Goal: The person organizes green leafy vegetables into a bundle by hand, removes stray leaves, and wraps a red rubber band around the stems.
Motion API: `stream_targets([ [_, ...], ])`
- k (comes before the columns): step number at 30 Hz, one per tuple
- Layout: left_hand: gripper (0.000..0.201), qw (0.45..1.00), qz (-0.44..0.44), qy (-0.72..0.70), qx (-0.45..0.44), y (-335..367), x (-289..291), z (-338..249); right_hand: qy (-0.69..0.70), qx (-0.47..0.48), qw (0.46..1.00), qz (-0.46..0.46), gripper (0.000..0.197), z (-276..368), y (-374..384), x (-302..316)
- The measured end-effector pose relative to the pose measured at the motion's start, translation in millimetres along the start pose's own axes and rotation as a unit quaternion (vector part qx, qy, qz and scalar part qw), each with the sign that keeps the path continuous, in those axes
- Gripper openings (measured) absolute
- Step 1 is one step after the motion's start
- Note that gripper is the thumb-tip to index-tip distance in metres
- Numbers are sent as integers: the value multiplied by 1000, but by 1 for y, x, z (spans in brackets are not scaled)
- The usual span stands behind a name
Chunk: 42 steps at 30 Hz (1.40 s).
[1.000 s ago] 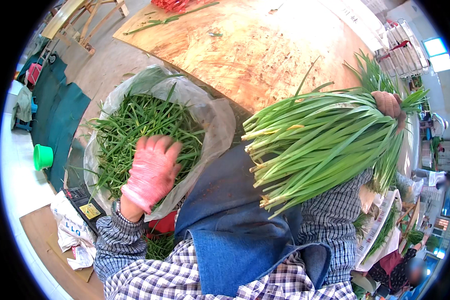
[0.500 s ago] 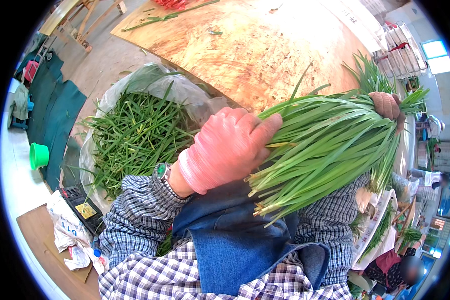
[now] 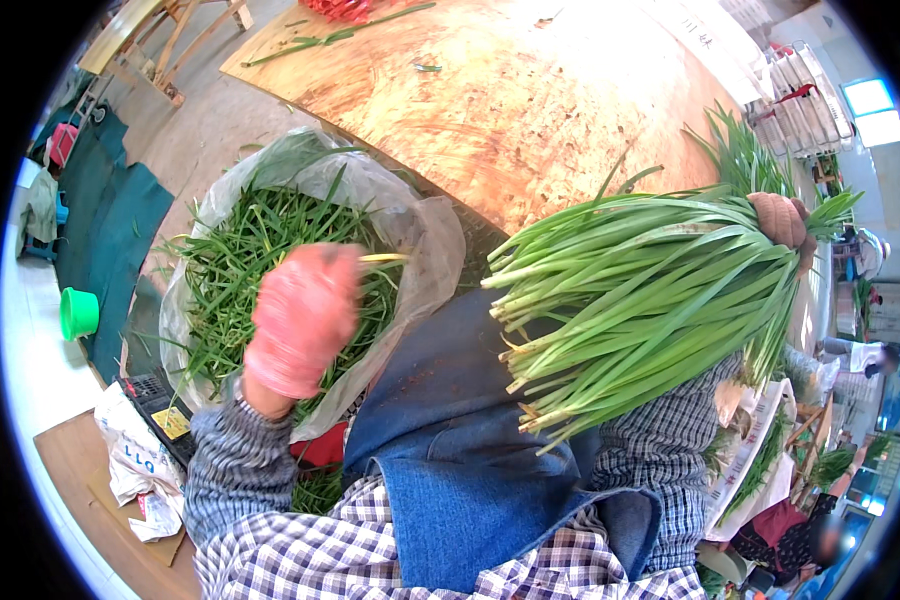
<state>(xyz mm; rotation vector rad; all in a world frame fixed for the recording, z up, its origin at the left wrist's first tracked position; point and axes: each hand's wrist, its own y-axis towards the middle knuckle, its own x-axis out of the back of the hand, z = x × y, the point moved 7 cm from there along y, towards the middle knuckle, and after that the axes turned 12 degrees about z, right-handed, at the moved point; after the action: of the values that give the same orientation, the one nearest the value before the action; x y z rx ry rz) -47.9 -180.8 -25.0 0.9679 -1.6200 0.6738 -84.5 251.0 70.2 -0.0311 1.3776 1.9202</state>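
Note:
My right hand (image 3: 778, 220), in a brownish glove, is closed round a thick bunch of garlic chives (image 3: 640, 290). The pale cut ends point left over my denim apron, and leaf tips stick out beyond the fist. My left hand (image 3: 305, 312), in a pink glove and smeared by motion, is above a clear plastic bag (image 3: 435, 240). A yellowish chive blade (image 3: 382, 258) juts from its closed fingers. Loose green chive leaves (image 3: 230, 260) fill the bag below it.
A wooden tabletop (image 3: 450, 110) spans the far side, with stray leaves and red material (image 3: 340, 8) on it. More chives (image 3: 750, 155) lie at its right. A green tub (image 3: 78, 313) and white sack (image 3: 135, 455) are at the left. A person (image 3: 780, 540) is at the lower right.
My left hand has moved left from the bunch to over the bag, with a yellowish blade in its fingers. My right hand keeps holding the bunch almost in the same place.

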Motion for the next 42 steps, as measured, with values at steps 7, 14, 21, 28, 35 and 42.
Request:
stream_targets([
  [7, 23, 976, -66, -188, -83, 1, 46, -54, 10, 3, 1000, 18, 14, -2, 5, -2],
  [14, 17, 954, 2, -267, -136, 47, 20, -106, 22, 3, 997, 73, 23, -12, 9, -12],
  [21, 14, 958, -80, -262, -89, 40, 10, -107, 28, 51, 998, -9, 21, -5, 2, -15],
  [28, 12, 987, -24, -134, 81, -26, -6, 5, 35, 20, 998, 57, 24, -2, 12, -22],
  [35, 16, 954, -7, -296, -50, -12, 12, -14, 37, 14, 995, 94, 22, -1, 23, -36],
  [42, 21, 802, 190, -566, -3, 29, -13, -71, 44, 7, 992, 119, 21, -4, 29, -49],
])
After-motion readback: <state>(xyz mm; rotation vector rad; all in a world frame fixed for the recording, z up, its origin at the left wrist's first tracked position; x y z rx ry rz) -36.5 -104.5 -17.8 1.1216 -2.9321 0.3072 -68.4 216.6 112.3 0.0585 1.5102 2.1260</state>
